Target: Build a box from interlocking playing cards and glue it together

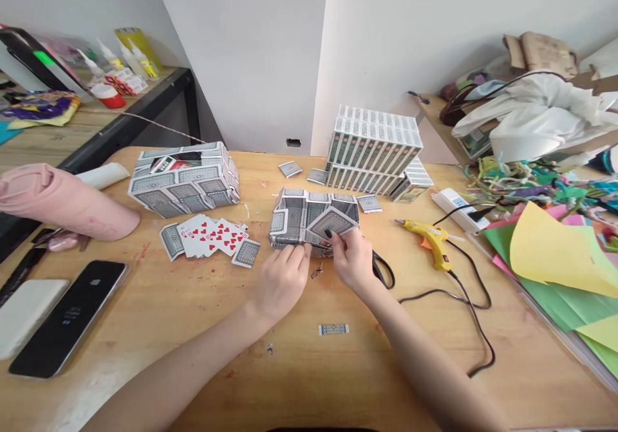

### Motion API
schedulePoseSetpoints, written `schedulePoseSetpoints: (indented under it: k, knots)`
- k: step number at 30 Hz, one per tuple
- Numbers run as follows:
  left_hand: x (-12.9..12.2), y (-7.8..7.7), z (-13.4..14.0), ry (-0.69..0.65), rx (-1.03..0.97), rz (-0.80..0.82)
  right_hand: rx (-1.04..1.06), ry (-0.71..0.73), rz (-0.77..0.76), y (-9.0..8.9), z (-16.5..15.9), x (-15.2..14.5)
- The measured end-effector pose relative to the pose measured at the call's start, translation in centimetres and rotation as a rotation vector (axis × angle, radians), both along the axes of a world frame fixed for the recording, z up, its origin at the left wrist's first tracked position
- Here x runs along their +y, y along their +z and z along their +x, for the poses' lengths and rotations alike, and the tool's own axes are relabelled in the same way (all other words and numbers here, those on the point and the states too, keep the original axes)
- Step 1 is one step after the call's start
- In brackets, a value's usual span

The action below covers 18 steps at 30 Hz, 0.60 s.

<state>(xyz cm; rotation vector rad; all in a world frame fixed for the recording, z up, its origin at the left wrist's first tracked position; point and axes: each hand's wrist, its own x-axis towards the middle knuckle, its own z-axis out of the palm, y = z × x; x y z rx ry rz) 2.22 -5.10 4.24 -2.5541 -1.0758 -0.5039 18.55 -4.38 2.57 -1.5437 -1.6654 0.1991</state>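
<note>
Spanning most of the view, a wooden table (290, 367) carries the whole setup. Coloured paper sheets (555, 258) overlap at its right side, yellow uppermost. At the back, right of centre, stands a stack of card packs (371, 139) in two main tiers. Far left: a pink roll (72, 206), lying aslant. Beside it, a card-clad box (181, 184), its top partly open and showing red packaging.

Work piece: a second, smaller box (294, 216), also clad in grey-patterned playing cards, sits at table centre in front of the stack, between both hands. Right of it lies a yellow glue gun (437, 245), nozzle toward the box, cord trailing to the near right.

Left hand (282, 281): fingers curled together at the lower front edge of the box; cannot tell whether anything is pinched. Right hand (351, 258): thumb against a tilted card (331, 216) on the near side of the box; cannot tell whether the fingers clamp it from behind.

A phone (70, 319) lies face up, near left. Fanned heart cards (207, 235) lie left of the work piece. Smallest: a card strip (333, 329) between the forearms, and tiny scraps (317, 271) just beside the fingers.
</note>
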Motion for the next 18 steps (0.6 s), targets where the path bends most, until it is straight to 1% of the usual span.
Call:
schedulePoseSetpoints:
  k: [5,9,12,15,18]
  knots:
    - [-0.4,0.1,0.9,0.015,0.092,0.028,-0.025,-0.078,-0.012,0.5,-0.3,0.1]
    - [-0.9,0.1,1.7,0.049,0.153,0.062,-0.016,-0.102,-0.022,0.6,-0.4,0.1]
    - [-0.8,0.4,2.1,0.054,0.151,0.007,0.011,-0.100,-0.045,0.4,-0.4,0.2]
    - [-0.4,1.1,2.2,0.043,0.146,-0.087,0.056,-0.093,-0.094,0.2,-0.3,0.2]
    - [0.1,1.9,2.1,0.034,0.123,-0.190,0.075,-0.106,-0.109,0.0,-0.3,0.3]
